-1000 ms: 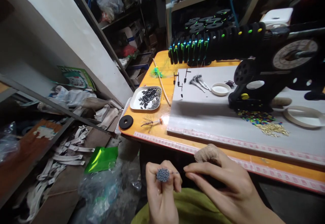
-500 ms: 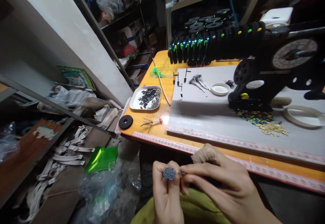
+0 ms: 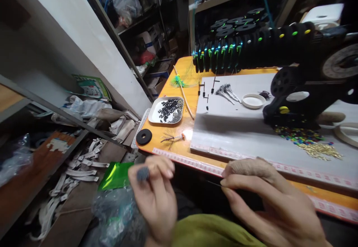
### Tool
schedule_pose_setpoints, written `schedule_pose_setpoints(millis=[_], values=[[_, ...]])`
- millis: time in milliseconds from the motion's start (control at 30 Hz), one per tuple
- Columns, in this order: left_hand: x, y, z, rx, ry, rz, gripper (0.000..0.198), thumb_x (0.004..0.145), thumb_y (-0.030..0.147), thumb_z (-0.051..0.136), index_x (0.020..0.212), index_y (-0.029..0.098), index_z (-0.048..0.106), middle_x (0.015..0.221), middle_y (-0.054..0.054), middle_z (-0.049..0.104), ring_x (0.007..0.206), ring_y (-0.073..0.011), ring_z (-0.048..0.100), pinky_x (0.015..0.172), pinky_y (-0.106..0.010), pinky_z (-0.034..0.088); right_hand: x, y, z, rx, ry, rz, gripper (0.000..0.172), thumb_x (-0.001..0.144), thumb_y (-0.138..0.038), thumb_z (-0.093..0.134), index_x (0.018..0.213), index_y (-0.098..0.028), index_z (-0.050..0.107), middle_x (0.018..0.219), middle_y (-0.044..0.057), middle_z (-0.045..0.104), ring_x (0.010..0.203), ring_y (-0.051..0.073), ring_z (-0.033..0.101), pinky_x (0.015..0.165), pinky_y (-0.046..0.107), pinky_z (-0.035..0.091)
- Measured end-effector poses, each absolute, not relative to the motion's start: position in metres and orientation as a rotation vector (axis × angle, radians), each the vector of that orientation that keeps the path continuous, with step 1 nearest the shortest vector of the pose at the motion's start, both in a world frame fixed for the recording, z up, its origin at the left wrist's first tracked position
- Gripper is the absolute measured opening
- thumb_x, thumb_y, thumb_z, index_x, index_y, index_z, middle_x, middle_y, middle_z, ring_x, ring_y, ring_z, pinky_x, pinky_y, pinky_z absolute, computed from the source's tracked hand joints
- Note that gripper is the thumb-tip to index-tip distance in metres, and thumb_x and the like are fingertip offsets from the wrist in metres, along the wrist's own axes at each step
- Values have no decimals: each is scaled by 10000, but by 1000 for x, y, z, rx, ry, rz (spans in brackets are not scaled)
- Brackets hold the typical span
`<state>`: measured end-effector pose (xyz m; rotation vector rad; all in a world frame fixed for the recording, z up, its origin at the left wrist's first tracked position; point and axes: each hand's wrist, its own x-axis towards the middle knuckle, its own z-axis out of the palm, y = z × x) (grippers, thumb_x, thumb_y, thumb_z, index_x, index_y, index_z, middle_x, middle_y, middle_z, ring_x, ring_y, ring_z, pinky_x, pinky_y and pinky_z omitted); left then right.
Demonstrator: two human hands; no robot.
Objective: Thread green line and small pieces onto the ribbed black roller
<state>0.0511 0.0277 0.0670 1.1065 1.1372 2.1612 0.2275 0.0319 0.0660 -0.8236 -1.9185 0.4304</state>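
Observation:
My left hand (image 3: 158, 196) is closed around a round, dark grey bundle (image 3: 142, 174) of thin strands, whose packed ends show above the thumb side. Motion blurs this hand a little. Apart from it on the right, my right hand (image 3: 271, 194) pinches a thin dark wire (image 3: 214, 183) between thumb and forefinger; the wire points left toward the other hand. A tan cover wraps one of the right fingers. Both hands are over my lap, just off the table's front edge. The lower part of the bundle is hidden in the palm.
On the yellow table (image 3: 186, 66) are a white tray (image 3: 152, 120) of small black pieces, a black ring (image 3: 144, 137) and a wooden stick (image 3: 188, 99). A black machine (image 3: 296, 107) stands on a grey board (image 3: 223, 135) beside colored beads (image 3: 302, 135). Shelving is left.
My hands have moved apart. The left went left with the bundle, and the right moved slightly right with the thin wire. The view has shifted a little.

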Motion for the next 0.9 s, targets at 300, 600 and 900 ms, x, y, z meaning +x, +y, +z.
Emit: schedule_pose_setpoints(millis=[300, 600, 900], values=[[-42, 186, 93, 2090, 1597, 899, 78, 904, 154, 537, 886, 182, 607, 795, -15, 637, 771, -189, 617, 738, -323, 469, 228, 35, 60, -772, -1896, 623, 173, 890, -49, 525, 946, -211, 550, 804, 21, 585, 724, 128, 605, 635, 216, 521], [-24, 229, 96, 2183, 1705, 196, 248, 887, 320, 687, 715, 153, 624, 688, 26, 631, 660, -154, 615, 707, -342, 519, 234, 37, 59, -791, -1895, 663, 185, 896, -39, 517, 969, -208, 537, 810, 12, 576, 696, 111, 576, 597, 201, 493], [-31, 197, 120, 1924, 1752, 737, 127, 738, 182, 681, 650, 159, 591, 603, 39, 558, 594, -136, 519, 593, -272, 382, 235, 36, 61, -816, -1918, 672, 152, 881, -52, 555, 886, -203, 568, 765, 8, 553, 674, 125, 571, 585, 236, 478]])
